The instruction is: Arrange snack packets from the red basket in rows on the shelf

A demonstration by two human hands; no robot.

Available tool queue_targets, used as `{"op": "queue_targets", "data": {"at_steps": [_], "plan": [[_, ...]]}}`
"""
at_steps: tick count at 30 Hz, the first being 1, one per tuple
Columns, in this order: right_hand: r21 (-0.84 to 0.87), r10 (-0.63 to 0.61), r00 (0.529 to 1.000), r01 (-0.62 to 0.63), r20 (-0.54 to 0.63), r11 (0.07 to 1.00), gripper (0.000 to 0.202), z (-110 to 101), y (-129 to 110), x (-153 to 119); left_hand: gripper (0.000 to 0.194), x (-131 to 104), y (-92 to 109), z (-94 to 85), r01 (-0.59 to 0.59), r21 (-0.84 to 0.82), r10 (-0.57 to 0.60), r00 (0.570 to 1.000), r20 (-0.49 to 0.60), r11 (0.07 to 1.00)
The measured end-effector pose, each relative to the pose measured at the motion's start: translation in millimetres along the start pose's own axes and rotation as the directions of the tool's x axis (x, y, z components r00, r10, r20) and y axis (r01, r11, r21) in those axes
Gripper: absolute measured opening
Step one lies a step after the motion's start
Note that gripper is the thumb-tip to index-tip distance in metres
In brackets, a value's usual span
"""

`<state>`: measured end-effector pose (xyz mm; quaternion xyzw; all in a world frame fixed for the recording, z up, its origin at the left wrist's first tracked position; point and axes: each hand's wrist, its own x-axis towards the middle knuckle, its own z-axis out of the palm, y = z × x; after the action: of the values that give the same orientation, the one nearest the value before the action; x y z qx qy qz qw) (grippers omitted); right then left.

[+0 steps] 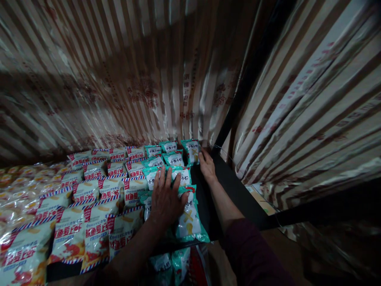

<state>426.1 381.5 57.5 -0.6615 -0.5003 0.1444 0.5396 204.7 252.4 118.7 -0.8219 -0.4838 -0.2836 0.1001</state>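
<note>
My left hand (168,196) lies palm down with spread fingers over the teal-edged snack bags, touching the row in the middle. A larger-looking teal snack bag (189,218) stands at the front, just below this hand. Farther back, my right hand (207,165) has its fingers at the right edge of another teal snack bag (191,154), gripping it by that side. That bag leans upright at the rear end of the black shelf (222,182). Between the hands sits a teal bag (183,176), partly covered by my left fingers.
Rows of white snack bags with striped edges (86,192) fill the shelf to the left. Beyond them lie clear-wrapped round packs (26,182). Striped plastic sheeting (149,79) hangs behind, and a black post (235,111) rises at the corner. More teal bags (180,264) show on a lower level.
</note>
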Motion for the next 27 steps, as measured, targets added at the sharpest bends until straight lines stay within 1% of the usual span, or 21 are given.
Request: {"op": "queue_targets", "data": {"at_steps": [2,5,13,20,23,27], "plan": [[-0.061,-0.041,0.999,0.043,0.026,0.997,0.056,3.5,0.5,3.8,0.049,-0.4,-0.5,2.0,-0.008,-0.001,0.008,1.000,-0.009,1.000],[-0.118,-0.070,0.996,0.076,0.055,0.990,0.054,8.2,1.7,7.3,0.049,1.3,-0.7,3.6,-0.006,-0.003,0.006,1.000,-0.011,1.000],[-0.150,-0.111,0.987,0.128,0.114,0.980,0.050,18.5,7.5,-0.8,0.049,4.9,-0.8,5.1,0.008,-0.004,-0.008,1.000,0.004,1.000],[-0.184,-0.073,0.993,0.089,0.089,0.979,0.052,22.2,1.2,-4.7,0.049,5.1,-1.0,3.9,0.004,0.011,-0.004,1.000,0.017,1.000],[-0.187,-0.088,0.993,0.102,0.082,0.977,0.053,23.9,-0.7,-5.3,0.050,5.6,-0.8,3.4,0.021,0.007,-0.022,0.999,0.045,1.000],[-0.170,-0.123,0.989,0.135,0.077,0.976,0.051,26.0,0.6,-5.3,0.051,6.0,-0.5,3.9,0.034,0.003,-0.034,0.998,0.057,0.999]]}}
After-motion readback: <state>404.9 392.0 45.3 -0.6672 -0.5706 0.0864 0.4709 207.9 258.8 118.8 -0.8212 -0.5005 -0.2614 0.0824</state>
